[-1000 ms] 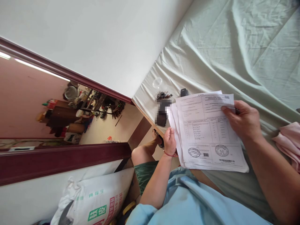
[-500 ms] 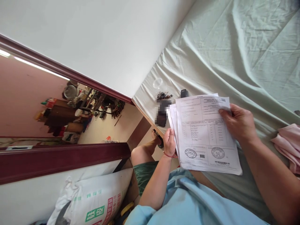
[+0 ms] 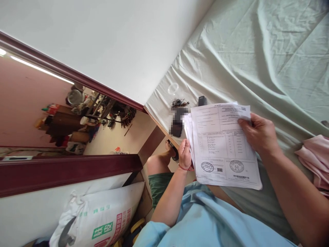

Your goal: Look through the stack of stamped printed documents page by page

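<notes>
A small stack of printed papers is held up between my two hands, above my lap. The top sheet carries a table of text, two oval or round stamps and a barcode. My right hand pinches the upper right edge, thumb on top of the front sheet. At the left edge, my left hand is closed on the sheets behind, which fan out slightly to the left; a red cord circles that wrist. Its fingertips are partly hidden behind the papers.
Beyond the papers, a bed sheet bears a keyring bunch, a clear plastic cup, a black case and a dark blurred object. Pink cloth lies right. A white sack stands lower left, near a doorway with clutter.
The papers and both hands have shifted very slightly left and up in view, along with a small camera movement. Both hands keep their grip.
</notes>
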A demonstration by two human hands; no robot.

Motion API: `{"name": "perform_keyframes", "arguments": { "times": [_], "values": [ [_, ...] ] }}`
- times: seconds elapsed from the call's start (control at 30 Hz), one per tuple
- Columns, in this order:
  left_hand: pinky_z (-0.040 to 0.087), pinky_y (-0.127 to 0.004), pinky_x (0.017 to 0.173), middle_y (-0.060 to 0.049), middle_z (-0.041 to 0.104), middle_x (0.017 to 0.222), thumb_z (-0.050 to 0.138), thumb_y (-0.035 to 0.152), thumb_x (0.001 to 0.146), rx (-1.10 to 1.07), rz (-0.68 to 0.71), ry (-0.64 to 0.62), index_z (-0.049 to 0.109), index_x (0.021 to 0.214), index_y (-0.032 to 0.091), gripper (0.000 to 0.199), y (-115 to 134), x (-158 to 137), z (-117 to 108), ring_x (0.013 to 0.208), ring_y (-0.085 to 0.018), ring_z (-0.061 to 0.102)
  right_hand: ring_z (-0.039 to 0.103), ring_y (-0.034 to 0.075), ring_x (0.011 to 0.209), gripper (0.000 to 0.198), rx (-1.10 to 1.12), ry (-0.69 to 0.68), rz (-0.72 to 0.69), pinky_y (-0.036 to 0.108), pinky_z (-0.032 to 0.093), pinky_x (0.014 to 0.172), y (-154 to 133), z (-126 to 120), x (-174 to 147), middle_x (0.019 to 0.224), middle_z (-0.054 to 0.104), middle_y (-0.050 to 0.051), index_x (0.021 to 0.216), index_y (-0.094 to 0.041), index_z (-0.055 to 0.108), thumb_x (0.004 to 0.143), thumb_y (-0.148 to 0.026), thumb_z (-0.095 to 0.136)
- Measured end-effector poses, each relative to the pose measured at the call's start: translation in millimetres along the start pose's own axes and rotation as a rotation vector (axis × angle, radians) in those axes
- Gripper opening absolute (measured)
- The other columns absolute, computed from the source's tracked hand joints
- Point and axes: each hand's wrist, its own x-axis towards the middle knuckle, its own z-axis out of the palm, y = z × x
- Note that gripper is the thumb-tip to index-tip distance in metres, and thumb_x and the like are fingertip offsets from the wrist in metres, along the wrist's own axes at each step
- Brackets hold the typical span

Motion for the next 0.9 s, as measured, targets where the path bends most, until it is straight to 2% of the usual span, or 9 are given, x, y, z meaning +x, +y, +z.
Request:
{"name": "perform_keyframes", "arguments": {
  "times": [0.23,0.43,0.6,0.9],
  "values": [
    [0.038,-0.028,0.065,0.003,0.042,0.069,0.064,0.07,0.093,-0.108,-0.033,-0.003,0.05,0.071,0.021,0.055,-9.3,-0.7,-1.1,0.065,-0.014,0.039,0.053,0.016,0.071,0.022,0.053,0.039,0.034,0.027,0.039,0.063,-5.2,0.9,-1.2,0.076,0.065,-0.001,0.092,-0.022,0.075,0.09,-0.04,0.063],
    [0.046,-0.027,0.072,0.0,0.056,0.076,0.068,0.07,0.09,-0.089,-0.032,0.043,0.062,0.078,0.02,0.052,-14.5,-0.5,-3.1,0.074,-0.015,0.051,0.054,0.017,0.073,0.024,0.063,0.023,0.029,0.027,0.041,0.064,-5.1,1.3,-0.7,0.076,0.065,-0.001,0.094,-0.022,0.076,0.09,-0.042,0.064],
    [0.049,-0.028,0.075,0.0,0.057,0.073,0.067,0.066,0.091,-0.038,-0.057,0.073,0.062,0.076,0.021,0.048,-17.9,-1.5,-4.6,0.078,-0.016,0.056,0.056,0.018,0.072,0.026,0.01,0.033,0.039,0.028,0.04,0.061,-6.9,0.3,-1.3,0.076,0.067,0.001,0.091,-0.022,0.074,0.089,-0.045,0.063],
    [0.052,-0.034,0.085,-0.004,0.068,0.083,0.069,0.062,0.087,-0.016,-0.075,0.132,0.069,0.084,0.02,0.042,-19.2,0.8,-3.7,0.088,-0.021,0.063,0.058,0.019,0.074,0.026,0.007,0.009,0.039,0.028,0.042,0.063,-2.7,1.6,0.2,0.077,0.069,0.001,0.092,-0.023,0.075,0.089,-0.045,0.062]
  ]
}}
